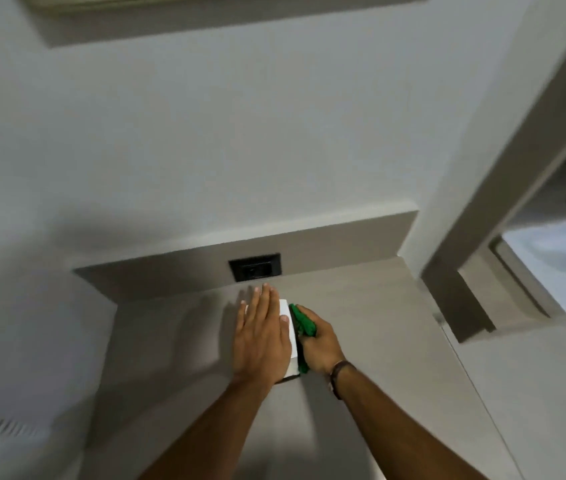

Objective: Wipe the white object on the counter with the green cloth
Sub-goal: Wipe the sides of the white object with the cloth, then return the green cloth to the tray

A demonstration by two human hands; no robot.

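A white box-shaped object [290,336] stands on the grey counter [177,358], close to the back ledge. My left hand [260,336] lies flat on top of it, fingers straight and together, covering most of its top. My right hand [318,341] is closed around a green cloth [302,323] and presses it against the object's right side. The cloth runs along that side from the far corner down to the near corner. A dark band sits on my right wrist.
A black wall socket [254,267] sits in the low backsplash just behind the object. A thick grey post [461,282] rises at the counter's right edge. Beyond it, a white tray [551,268] holds something blue. A pale blurred shape fills the left.
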